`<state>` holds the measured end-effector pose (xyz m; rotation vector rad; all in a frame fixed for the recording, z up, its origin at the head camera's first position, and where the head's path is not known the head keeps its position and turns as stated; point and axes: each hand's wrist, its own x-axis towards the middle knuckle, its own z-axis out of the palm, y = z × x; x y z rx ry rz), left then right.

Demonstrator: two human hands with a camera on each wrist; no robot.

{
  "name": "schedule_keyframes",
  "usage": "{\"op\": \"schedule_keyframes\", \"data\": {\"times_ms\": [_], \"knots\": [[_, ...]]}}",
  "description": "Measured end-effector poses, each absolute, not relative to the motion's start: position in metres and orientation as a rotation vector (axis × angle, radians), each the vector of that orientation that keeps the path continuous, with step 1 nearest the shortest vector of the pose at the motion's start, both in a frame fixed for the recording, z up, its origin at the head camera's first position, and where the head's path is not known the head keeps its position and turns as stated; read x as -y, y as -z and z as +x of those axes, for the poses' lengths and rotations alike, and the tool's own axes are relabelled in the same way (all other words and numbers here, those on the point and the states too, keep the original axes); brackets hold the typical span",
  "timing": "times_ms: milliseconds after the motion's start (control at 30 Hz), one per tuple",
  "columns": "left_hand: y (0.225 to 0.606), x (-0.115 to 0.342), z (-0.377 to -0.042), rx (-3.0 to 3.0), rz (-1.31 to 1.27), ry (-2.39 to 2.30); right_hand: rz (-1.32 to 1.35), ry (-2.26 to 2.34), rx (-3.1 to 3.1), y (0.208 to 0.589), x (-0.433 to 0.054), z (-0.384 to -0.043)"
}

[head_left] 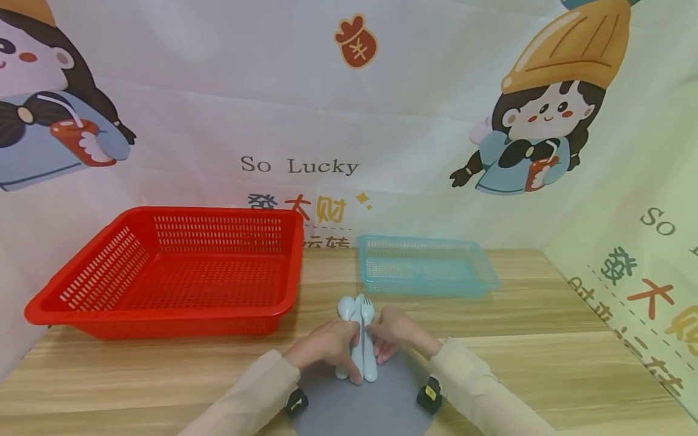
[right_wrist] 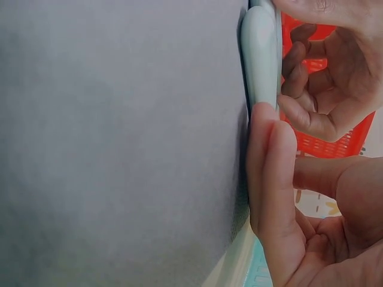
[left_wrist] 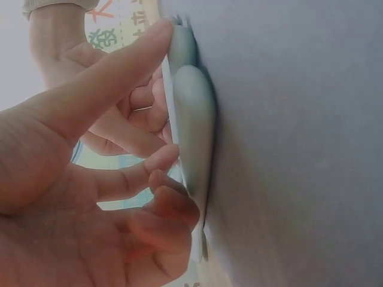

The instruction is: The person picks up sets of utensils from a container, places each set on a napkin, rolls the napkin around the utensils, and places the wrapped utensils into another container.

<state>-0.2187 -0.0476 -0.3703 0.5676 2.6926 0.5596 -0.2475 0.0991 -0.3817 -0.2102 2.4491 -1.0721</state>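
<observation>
A pale blue spoon (head_left: 346, 307), knife (head_left: 357, 348) and fork (head_left: 368, 311) lie side by side on a grey mat (head_left: 376, 409), heads pointing away from me. My left hand (head_left: 334, 344) rests over the spoon and knife, its thumb stretched toward the handle ends; the spoon's middle is hidden beneath it. In the left wrist view, the index fingertip touches the set while the other fingers bend loosely beside it. My right hand (head_left: 397, 332) is at the fork's right side. Its extended fingers (right_wrist: 275, 173) lie along the handle's edge in the right wrist view.
A large red plastic basket (head_left: 180, 313) stands at the left of the wooden table (head_left: 534, 363). Behind the cutlery, toward the right, sits a shallow light blue basket (head_left: 425, 290). A printed cloth (head_left: 414, 133) hangs behind the table.
</observation>
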Motion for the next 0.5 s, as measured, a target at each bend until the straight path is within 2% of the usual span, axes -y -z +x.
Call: {"op": "schedule_keyframes", "data": {"times_ms": [300, 433, 500], "knots": [[0.366, 0.055, -0.214, -2.711, 0.670, -0.644, -0.283, 1.084, -2.471, 0.379, -0.100, -0.242], [0.362, 0.065, -0.214, -2.699, 0.807, -0.762, -0.439, 1.062, -2.532, 0.377, -0.107, -0.238], [0.359, 0.070, -0.215, -2.692, 0.852, -0.789, -0.601, 1.033, -2.571, 0.375, -0.113, -0.236]]}}
